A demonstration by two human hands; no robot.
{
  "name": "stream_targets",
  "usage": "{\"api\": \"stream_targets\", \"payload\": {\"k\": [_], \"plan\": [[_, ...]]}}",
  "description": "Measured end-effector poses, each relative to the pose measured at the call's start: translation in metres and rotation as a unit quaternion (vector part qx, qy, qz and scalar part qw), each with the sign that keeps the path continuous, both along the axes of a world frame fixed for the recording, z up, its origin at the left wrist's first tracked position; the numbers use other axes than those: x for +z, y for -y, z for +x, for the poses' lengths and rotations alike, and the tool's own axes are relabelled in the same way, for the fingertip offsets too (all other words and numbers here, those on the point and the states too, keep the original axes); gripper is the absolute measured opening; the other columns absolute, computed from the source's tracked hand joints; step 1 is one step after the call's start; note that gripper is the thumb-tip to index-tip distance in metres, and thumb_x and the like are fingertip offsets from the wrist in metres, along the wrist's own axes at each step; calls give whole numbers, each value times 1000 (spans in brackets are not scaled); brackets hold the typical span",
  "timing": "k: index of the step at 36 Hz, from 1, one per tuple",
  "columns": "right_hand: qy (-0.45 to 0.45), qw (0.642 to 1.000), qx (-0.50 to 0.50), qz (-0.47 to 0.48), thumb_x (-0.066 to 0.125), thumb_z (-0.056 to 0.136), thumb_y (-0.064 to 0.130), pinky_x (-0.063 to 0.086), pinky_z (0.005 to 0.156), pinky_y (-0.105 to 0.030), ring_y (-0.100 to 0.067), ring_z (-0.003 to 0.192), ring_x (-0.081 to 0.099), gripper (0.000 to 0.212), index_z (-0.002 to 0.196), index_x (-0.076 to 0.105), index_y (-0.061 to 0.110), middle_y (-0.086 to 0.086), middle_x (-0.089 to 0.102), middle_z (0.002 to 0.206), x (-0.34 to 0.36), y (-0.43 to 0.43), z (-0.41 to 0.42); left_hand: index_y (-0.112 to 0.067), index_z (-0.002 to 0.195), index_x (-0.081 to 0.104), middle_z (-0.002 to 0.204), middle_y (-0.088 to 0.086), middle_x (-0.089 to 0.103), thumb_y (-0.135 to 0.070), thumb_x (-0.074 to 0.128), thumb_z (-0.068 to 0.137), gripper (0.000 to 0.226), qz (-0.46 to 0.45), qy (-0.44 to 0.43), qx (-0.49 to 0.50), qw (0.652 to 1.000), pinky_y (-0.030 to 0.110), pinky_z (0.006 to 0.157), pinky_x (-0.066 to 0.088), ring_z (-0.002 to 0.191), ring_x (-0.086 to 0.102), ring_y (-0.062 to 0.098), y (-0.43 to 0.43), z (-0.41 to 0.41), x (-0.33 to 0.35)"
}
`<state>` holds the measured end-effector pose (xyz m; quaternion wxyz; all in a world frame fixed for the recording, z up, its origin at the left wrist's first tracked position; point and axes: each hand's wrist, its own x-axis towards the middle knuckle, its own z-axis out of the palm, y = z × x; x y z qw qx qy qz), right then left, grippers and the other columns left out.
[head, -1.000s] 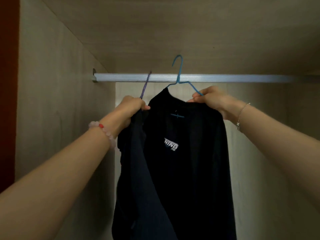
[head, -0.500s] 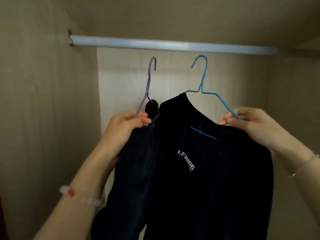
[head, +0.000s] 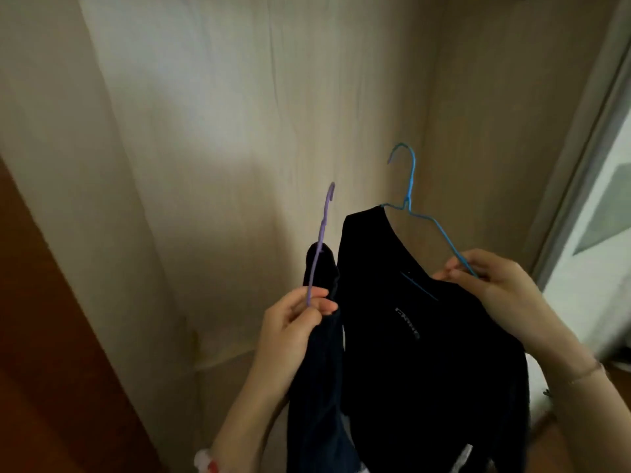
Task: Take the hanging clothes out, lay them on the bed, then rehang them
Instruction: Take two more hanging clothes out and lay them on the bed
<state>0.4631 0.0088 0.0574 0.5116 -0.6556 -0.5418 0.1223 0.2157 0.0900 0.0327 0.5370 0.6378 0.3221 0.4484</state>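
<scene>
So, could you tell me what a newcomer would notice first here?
A black shirt hangs mid-frame on a blue hanger, gripped by the right hand. Left of it, the left hand pinches a purple hanger carrying a second dark garment. Pale wardrobe panels stand behind.

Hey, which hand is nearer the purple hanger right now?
Left. The left hand pinches the purple hanger at its lower wire; the right hand is apart from it, holding the blue hanger by its shoulder.

Purple hanger (head: 322,233), blue hanger (head: 409,196), black shirt (head: 426,353).
</scene>
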Motion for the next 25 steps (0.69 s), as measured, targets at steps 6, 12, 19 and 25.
{"api": "stream_targets", "payload": {"k": [6, 12, 19, 25], "plan": [[-71, 992, -108, 11, 53, 89, -2, 47, 71, -5, 5, 70, 65, 19, 84, 60, 14, 15, 74, 74, -36, 73, -62, -16, 90, 66, 68, -15, 72, 15, 45, 87, 37, 30, -31, -111, 993, 2, 70, 45, 71, 64, -6, 35, -34, -18], [-103, 971, -218, 3, 54, 88, -3, 48, 84, -26, -11, 81, 66, 21, 81, 62, 16, 3, 75, 86, -62, 159, -107, -21, 86, 65, 67, -16, 72, 19, 43, 85, 45, 33, -78, -199, 976, 5, 73, 46, 70, 64, -6, 58, -62, -37], [-146, 943, -298, -12, 53, 88, -4, 51, 77, -17, -6, 78, 67, 11, 87, 61, 3, 3, 74, 79, -80, 227, -137, -23, 89, 65, 68, -21, 71, 16, 43, 87, 45, 24, -123, -268, 955, 1, 71, 46, 70, 63, -11, 72, -68, -53], [-153, 922, -352, -57, 52, 88, -5, 43, 61, -4, 6, 63, 61, 9, 92, 61, -6, -7, 71, 84, -99, 261, -163, -22, 92, 67, 72, -17, 73, 18, 43, 85, 47, -1, -141, -302, 943, 4, 70, 49, 72, 65, -7, 75, -69, -73]]}}
